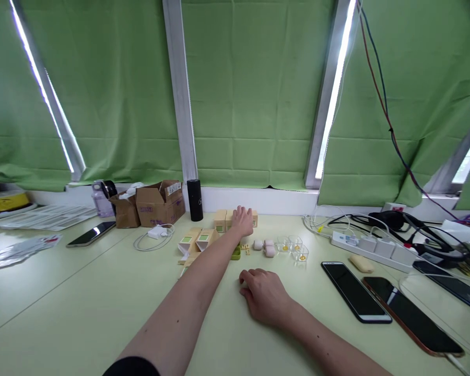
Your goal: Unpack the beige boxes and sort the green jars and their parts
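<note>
My left hand reaches forward over a row of small light-brown cardboard boxes at the back of the table. Its fingers close over a box in that row, which the hand mostly hides. My right hand rests on the table nearer to me, fingers loosely curled, thumb apart, holding nothing. Left of my forearm lie several folded paper pouches with green labels. Just right of it are a green container, tiny yellowish pieces, pinkish-white rounded blocks and small clear boxes with yellow contents.
A black cylinder, an open carton and a white cable with adapter stand back left. Another phone lies farther left. Phones, a power strip and tangled cables occupy the right side.
</note>
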The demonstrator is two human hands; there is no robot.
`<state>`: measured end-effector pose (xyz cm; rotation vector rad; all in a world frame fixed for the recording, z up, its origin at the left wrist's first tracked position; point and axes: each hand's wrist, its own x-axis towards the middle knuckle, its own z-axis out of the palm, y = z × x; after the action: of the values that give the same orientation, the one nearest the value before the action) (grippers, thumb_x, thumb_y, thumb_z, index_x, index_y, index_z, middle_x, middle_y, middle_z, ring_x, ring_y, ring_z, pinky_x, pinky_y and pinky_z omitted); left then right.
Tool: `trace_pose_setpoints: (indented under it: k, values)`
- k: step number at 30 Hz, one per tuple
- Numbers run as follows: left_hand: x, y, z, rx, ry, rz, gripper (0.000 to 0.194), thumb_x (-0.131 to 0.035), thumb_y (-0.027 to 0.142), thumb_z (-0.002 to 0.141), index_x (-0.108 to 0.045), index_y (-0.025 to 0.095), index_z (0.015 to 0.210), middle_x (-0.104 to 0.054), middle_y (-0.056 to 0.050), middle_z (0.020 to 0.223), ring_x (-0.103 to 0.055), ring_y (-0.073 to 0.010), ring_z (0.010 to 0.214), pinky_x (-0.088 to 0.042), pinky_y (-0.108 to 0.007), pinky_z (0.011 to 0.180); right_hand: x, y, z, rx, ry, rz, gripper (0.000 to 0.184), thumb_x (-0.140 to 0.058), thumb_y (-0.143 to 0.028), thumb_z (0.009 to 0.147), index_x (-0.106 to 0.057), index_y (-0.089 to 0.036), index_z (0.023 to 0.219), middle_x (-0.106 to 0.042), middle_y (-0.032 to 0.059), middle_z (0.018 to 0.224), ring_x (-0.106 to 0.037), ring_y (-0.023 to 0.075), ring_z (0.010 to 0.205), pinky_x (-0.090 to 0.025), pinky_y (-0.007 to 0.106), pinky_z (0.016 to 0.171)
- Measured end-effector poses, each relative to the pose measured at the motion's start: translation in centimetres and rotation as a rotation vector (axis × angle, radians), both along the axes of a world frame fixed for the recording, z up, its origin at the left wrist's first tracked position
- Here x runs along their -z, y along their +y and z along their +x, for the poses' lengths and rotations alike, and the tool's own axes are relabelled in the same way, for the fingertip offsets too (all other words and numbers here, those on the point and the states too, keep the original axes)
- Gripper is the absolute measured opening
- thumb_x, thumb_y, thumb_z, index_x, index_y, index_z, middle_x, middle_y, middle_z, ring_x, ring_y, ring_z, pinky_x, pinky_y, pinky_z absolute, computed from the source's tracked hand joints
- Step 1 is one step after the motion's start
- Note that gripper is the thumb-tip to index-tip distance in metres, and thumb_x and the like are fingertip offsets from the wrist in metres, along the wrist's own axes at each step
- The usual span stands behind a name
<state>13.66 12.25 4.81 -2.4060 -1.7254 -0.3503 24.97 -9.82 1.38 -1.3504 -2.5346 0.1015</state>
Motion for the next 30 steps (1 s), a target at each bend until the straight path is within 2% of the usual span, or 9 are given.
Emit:
trace_pose_setpoints:
  k: [7, 10, 14, 17, 20, 23, 25, 27, 30]
  values:
    - [-0.5, 1.7, 0.0, -0.038, 0.037, -0.074, 0.078, -0.061, 0.027, 0.081, -0.032, 0.016, 0.153, -0.04, -0.025, 0.153, -0.025, -0.0447, 0.146, -0.022, -0.059, 0.114, -0.1, 0.1, -0.1, 0.003, -0.007, -0.004, 0.017, -0.054, -0.025, 0.094, -0.061, -0.023, 0.11, -0.075, 0.006, 0.104, -0.07, 0.0239, 0.095, -0.039, 0.032, 0.071]
    - [-0.4, 2.0, 0.1, -0.025, 0.044, -0.105, 0.071, -0.062, 0.029, 0.081, -0.041, 0.019, 0.148, -0.038, -0.022, 0.158, -0.022, -0.0453, 0.149, -0.018, -0.063, 0.117, -0.1, 0.1, -0.1, 0.007, 0.0, -0.004, 0.017, -0.054, -0.025, 0.094, -0.061, -0.023, 0.109, -0.075, 0.0058, 0.103, -0.07, 0.0237, 0.094, -0.039, 0.031, 0.071]
    - [-0.3, 2.0, 0.2, 0.024, 0.049, -0.087, 0.056, -0.063, 0.025, 0.082, -0.052, 0.019, 0.136, -0.035, -0.019, 0.161, -0.015, -0.041, 0.154, -0.013, -0.059, 0.122, 0.1, 0.1, -0.1, 0.01, 0.009, 0.009, 0.016, -0.054, -0.025, 0.094, -0.062, -0.024, 0.108, -0.075, 0.0052, 0.102, -0.07, 0.0233, 0.092, -0.037, 0.031, 0.069]
    - [-0.3, 1.6, 0.5, 0.064, 0.038, -0.061, 0.053, -0.065, 0.022, 0.084, -0.052, 0.019, 0.135, -0.047, -0.017, 0.153, -0.016, -0.0366, 0.155, -0.012, -0.056, 0.124, 0.2, 0.2, -0.1, 0.008, 0.008, 0.013, 0.016, -0.054, -0.025, 0.094, -0.062, -0.023, 0.107, -0.075, 0.0057, 0.101, -0.07, 0.0231, 0.092, -0.036, 0.031, 0.068]
    - [-0.3, 1.1, 0.8, 0.086, 0.006, -0.044, 0.045, -0.067, 0.028, 0.09, -0.055, 0.018, 0.133, -0.06, -0.014, 0.137, -0.032, -0.0346, 0.148, -0.021, -0.057, 0.122, 0.3, 0.2, -0.1, 0.006, 0.012, 0.021, 0.016, -0.054, -0.024, 0.093, -0.062, -0.023, 0.107, -0.075, 0.0057, 0.101, -0.07, 0.023, 0.092, -0.036, 0.031, 0.069]
    - [-0.6, 0.4, 1.2, 0.098, -0.05, -0.029, 0.04, -0.064, 0.039, 0.097, -0.06, 0.018, 0.13, -0.059, -0.011, 0.138, -0.052, -0.0311, 0.131, -0.04, -0.057, 0.112, 0.4, 0.3, -0.1, -0.003, 0.012, 0.021, 0.017, -0.055, -0.025, 0.093, -0.062, -0.023, 0.108, -0.075, 0.0055, 0.103, -0.07, 0.0234, 0.093, -0.036, 0.031, 0.069]
    - [-1.2, 0.0, 1.4, 0.111, -0.098, -0.03, 0.037, -0.066, 0.035, 0.096, -0.06, 0.016, 0.127, -0.061, -0.012, 0.133, -0.055, -0.0304, 0.126, -0.045, -0.053, 0.107, 0.4, 0.3, -0.1, -0.007, 0.011, 0.019, 0.017, -0.055, -0.025, 0.094, -0.062, -0.023, 0.109, -0.075, 0.0057, 0.103, -0.07, 0.0236, 0.094, -0.037, 0.031, 0.069]
    - [-2.1, -0.6, 1.6, 0.137, -0.153, -0.035, 0.035, -0.068, 0.024, 0.092, -0.057, 0.015, 0.124, -0.065, -0.015, 0.123, -0.051, -0.0327, 0.127, -0.045, -0.048, 0.105, 0.4, 0.2, 0.0, -0.006, 0.01, 0.018, 0.017, -0.054, -0.025, 0.094, -0.062, -0.023, 0.109, -0.075, 0.006, 0.103, -0.07, 0.0236, 0.094, -0.037, 0.031, 0.07]
    - [-3.9, -1.9, 1.8, 0.208, -0.242, -0.039, 0.031, -0.061, 0.021, 0.094, -0.051, 0.017, 0.122, -0.062, -0.015, 0.126, -0.051, -0.0311, 0.125, -0.046, -0.043, 0.099, 0.3, 0.2, 0.1, -0.001, 0.015, 0.02, 0.017, -0.054, -0.025, 0.094, -0.062, -0.023, 0.109, -0.075, 0.0062, 0.102, -0.07, 0.0233, 0.093, -0.036, 0.031, 0.069]
